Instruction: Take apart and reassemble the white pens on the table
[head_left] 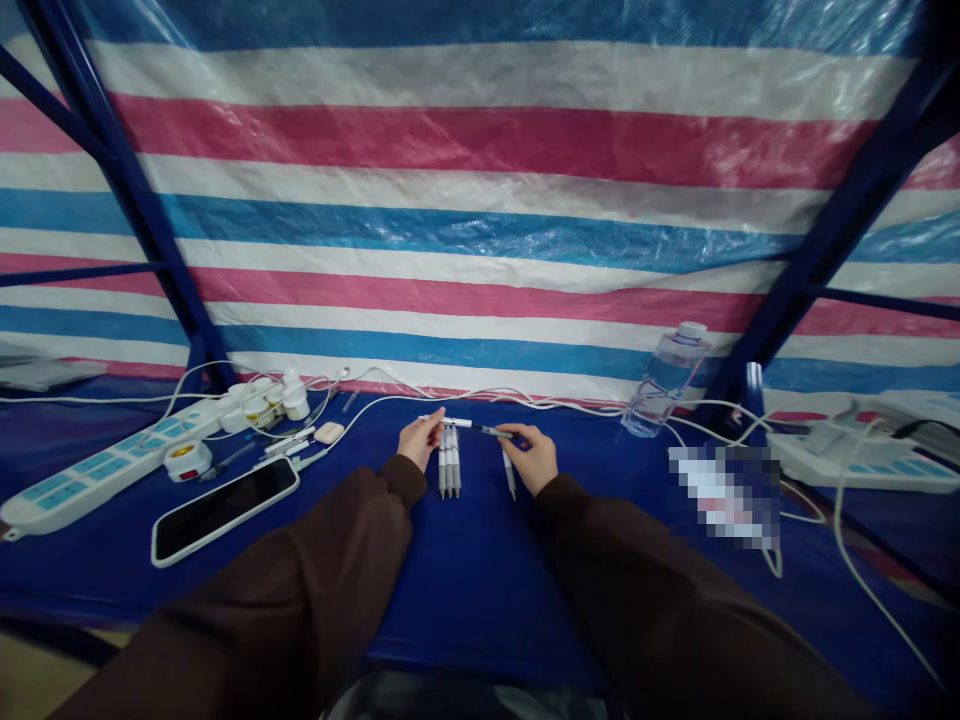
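A white and grey pen (459, 423) lies crosswise between my two hands, just above the blue table. My left hand (421, 440) pinches its white end. At the greyish end, the fingers of my right hand (535, 456) are closed on the same pen. Whether the pen is in one piece or two I cannot tell. Beside my left hand, three similar pens (450, 465) are lined up side by side with their tips toward me. Another pen (510, 474) points toward me beside my right hand, its upper part hidden by the fingers.
At left are a phone (225, 510), a long power strip (97, 465) with plugs, and a small earbud case (329, 432). A clear bottle (664, 380) stands at the back right, near white cables and another power strip (862, 465). Striped sheeting (480, 240) hangs behind.
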